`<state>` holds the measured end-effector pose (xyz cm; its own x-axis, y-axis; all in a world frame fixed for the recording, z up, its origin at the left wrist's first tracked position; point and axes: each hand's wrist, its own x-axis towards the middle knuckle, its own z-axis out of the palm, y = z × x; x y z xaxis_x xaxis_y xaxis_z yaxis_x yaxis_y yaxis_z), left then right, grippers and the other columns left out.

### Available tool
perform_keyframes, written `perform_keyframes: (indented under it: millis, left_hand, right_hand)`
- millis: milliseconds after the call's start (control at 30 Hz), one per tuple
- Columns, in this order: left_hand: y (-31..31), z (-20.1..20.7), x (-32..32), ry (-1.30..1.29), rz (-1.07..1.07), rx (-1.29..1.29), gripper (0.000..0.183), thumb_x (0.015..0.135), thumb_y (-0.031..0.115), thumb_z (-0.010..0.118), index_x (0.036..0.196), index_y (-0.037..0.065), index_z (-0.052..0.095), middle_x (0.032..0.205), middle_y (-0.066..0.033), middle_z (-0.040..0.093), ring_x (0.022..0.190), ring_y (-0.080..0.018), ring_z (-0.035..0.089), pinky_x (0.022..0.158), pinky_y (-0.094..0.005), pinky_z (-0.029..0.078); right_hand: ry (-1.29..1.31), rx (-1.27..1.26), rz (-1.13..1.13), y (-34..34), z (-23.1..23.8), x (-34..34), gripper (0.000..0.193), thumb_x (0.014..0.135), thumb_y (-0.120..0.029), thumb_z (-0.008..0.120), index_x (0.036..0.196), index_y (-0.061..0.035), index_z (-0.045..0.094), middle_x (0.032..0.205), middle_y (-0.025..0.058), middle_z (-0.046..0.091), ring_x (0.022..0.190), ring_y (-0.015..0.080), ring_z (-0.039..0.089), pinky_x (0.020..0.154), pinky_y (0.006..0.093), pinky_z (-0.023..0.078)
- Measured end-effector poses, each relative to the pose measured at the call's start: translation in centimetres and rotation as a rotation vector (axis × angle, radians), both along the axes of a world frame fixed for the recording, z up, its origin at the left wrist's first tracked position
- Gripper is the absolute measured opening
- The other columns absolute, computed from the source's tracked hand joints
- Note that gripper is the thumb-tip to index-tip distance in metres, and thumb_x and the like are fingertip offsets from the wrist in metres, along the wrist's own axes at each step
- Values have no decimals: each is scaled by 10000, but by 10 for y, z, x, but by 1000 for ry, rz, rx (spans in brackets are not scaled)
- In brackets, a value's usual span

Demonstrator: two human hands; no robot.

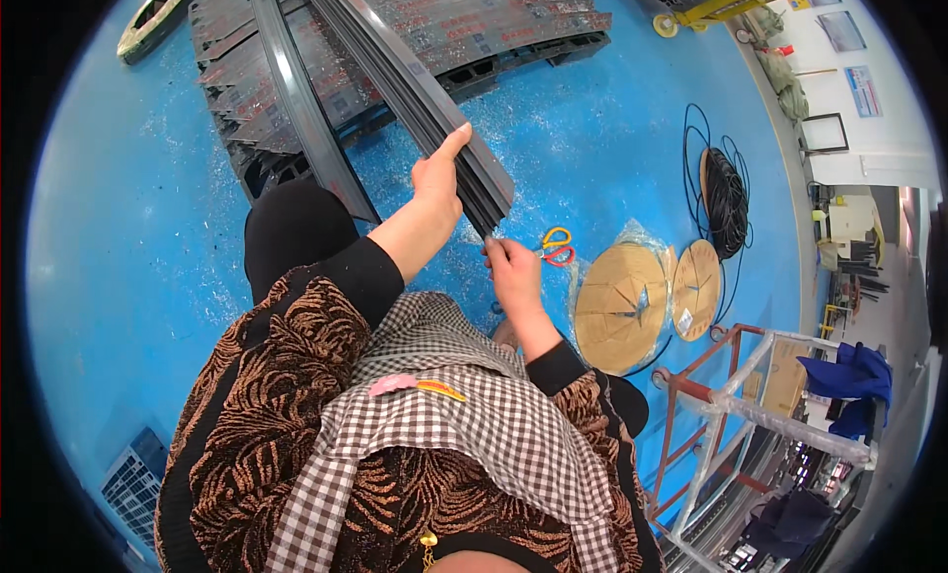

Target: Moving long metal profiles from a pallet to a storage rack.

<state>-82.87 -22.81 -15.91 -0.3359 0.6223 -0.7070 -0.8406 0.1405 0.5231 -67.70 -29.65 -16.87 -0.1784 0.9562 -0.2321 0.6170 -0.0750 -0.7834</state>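
Observation:
A long dark profile strip (395, 79) with lengthwise grooves slants from the top of the view down toward me. My left hand (436, 186) is closed around it near its close end, with the thumb lying along its upper face. At the tip of that end, my right hand (515, 275) pinches the edge of the profile between thumb and fingers. Scissors (558, 247) with yellow and red handles show just right of my right hand; I cannot tell whether they are held or lie behind it. A second dark profile (301, 104) runs alongside, to the left.
Behind the profiles lies a stack of dark, film-covered pieces (494, 25). On the blue floor at right are cardboard discs (617, 306) and a coil of black cord (727, 203). A metal-framed trolley (731, 400) stands at lower right; a ring-shaped roll (153, 22) lies far left.

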Motion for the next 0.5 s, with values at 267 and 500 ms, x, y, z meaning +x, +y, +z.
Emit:
perform_keyframes:
  millis: [267,500]
  left_hand:
    - [1,-2,2,-21,23,56,550,670,281,746,1010,-55,475,902,-157,589,757,-222,606,683,-332,508]
    - [-2,9,-1,11,50,0,554,668,286,746,1017,-47,474,903,-148,586,768,-221,602,702,-340,503]
  right_hand:
    - [88,-82,-44,-19,7,22,251,879,-195,506,782,6,621,617,25,547,529,90,451,496,188,362]
    - [232,-101,-12,-26,0,54,238,861,-199,520,793,-2,635,637,39,587,545,132,489,516,239,398]
